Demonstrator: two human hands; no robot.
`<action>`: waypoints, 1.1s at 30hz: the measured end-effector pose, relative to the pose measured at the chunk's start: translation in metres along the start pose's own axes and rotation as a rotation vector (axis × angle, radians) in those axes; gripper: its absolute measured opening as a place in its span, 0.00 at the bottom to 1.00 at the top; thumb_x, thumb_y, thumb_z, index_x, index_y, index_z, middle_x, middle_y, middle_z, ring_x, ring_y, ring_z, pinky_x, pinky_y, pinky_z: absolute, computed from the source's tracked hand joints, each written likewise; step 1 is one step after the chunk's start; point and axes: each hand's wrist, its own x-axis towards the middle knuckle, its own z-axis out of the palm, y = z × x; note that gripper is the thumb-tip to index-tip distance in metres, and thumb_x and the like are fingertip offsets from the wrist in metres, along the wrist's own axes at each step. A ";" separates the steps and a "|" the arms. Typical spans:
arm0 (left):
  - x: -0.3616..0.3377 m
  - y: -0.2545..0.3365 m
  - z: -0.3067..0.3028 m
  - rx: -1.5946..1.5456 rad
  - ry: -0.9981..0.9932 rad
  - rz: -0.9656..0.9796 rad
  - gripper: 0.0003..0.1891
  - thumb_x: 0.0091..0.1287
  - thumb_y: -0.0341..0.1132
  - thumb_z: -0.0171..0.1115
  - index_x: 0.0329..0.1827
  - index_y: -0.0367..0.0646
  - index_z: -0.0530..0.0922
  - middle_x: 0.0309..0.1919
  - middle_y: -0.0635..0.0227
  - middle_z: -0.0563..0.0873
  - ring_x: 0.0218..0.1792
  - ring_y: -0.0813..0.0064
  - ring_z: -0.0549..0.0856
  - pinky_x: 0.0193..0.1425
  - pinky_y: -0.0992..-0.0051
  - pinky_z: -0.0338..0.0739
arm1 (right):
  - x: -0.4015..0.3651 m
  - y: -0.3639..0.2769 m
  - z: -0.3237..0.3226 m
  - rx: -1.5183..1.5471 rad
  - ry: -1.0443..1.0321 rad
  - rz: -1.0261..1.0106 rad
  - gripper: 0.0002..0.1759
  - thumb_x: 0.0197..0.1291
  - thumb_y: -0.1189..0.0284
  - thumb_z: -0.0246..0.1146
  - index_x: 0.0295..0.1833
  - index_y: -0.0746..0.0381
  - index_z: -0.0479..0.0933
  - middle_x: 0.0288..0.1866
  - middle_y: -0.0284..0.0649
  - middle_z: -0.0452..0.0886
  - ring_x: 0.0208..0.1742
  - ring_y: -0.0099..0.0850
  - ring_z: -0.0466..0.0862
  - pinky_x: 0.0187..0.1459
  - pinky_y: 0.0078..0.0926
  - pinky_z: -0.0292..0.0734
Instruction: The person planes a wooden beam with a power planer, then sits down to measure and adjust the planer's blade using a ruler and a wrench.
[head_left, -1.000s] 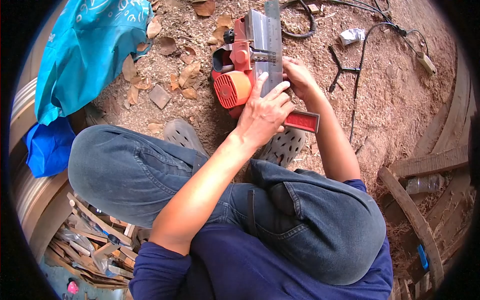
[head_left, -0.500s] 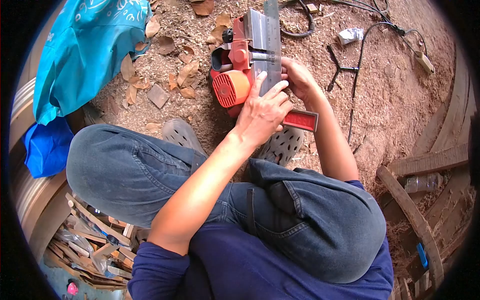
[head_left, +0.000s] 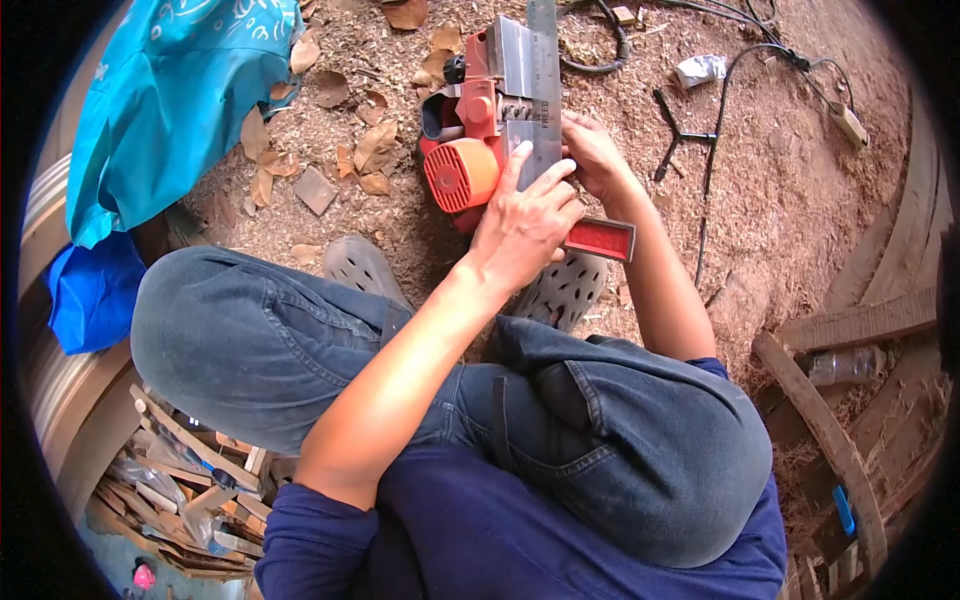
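An orange-red electric planer (head_left: 462, 178) lies with its metal sole (head_left: 513, 62) turned up. Lengthwise along the sole's right edge runs a steel ruler (head_left: 544, 75). My left hand (head_left: 525, 215) presses the ruler against the rear of the sole, one finger on the metal and others across the ruler. Beside the ruler, my right hand (head_left: 597, 160) has curled fingers at the planer's side; the ruler hides their tips. Between the sole's two plates, the cutter drum (head_left: 515, 108) shows a row of bolts. Below my right hand sits a red rectangular piece in a dark frame (head_left: 600, 240).
Wood shavings and dry leaves (head_left: 375, 148) cover the ground. A black T-shaped tool (head_left: 685, 137) and a cable (head_left: 722, 100) lie to the right, near crumpled white packaging (head_left: 701, 70). Teal cloth (head_left: 185, 110) hangs at left; curved boards (head_left: 825, 425) lie at lower right.
The cutter drum has turned: a bolted face now shows where a smooth bright one was. My right hand has shifted slightly; the left hand and ruler stay nearly still.
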 end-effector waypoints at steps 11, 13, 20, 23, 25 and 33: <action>0.000 0.000 0.000 -0.006 0.000 -0.005 0.29 0.38 0.40 0.84 0.48 0.52 0.84 0.50 0.74 0.85 0.73 0.73 0.75 0.84 0.43 0.49 | 0.007 0.007 -0.014 0.010 -0.102 0.001 0.07 0.73 0.71 0.64 0.50 0.61 0.80 0.35 0.30 0.84 0.30 0.16 0.79 0.31 0.15 0.78; 0.000 0.001 0.000 0.002 0.006 -0.009 0.29 0.38 0.40 0.84 0.48 0.52 0.84 0.50 0.74 0.85 0.73 0.73 0.75 0.84 0.44 0.48 | 0.007 0.006 -0.014 0.007 -0.112 0.003 0.06 0.73 0.71 0.64 0.50 0.61 0.80 0.36 0.30 0.84 0.30 0.16 0.79 0.31 0.15 0.78; 0.000 0.001 -0.001 0.010 0.013 -0.003 0.30 0.37 0.41 0.85 0.48 0.52 0.84 0.50 0.75 0.85 0.73 0.73 0.75 0.85 0.44 0.48 | 0.011 0.009 -0.016 0.014 -0.082 0.021 0.08 0.74 0.68 0.62 0.52 0.60 0.80 0.32 0.28 0.83 0.25 0.17 0.77 0.27 0.15 0.74; 0.000 0.001 -0.001 0.019 0.005 0.000 0.30 0.37 0.41 0.85 0.48 0.53 0.84 0.50 0.75 0.85 0.73 0.73 0.75 0.84 0.44 0.48 | 0.012 0.008 -0.015 0.011 -0.087 0.004 0.09 0.75 0.66 0.62 0.52 0.59 0.81 0.29 0.27 0.81 0.24 0.17 0.76 0.25 0.15 0.72; 0.000 0.000 0.000 0.017 0.003 0.000 0.30 0.37 0.42 0.85 0.48 0.53 0.84 0.50 0.75 0.85 0.73 0.73 0.75 0.84 0.44 0.48 | 0.007 0.003 -0.012 -0.009 -0.065 0.032 0.09 0.75 0.66 0.61 0.52 0.58 0.81 0.29 0.27 0.81 0.24 0.17 0.76 0.25 0.14 0.72; 0.000 0.000 0.001 0.011 0.013 0.002 0.30 0.37 0.41 0.84 0.48 0.52 0.84 0.50 0.75 0.85 0.72 0.73 0.75 0.84 0.43 0.49 | 0.013 0.010 -0.020 0.010 -0.146 0.000 0.09 0.74 0.67 0.62 0.53 0.58 0.82 0.32 0.28 0.83 0.26 0.17 0.79 0.26 0.13 0.75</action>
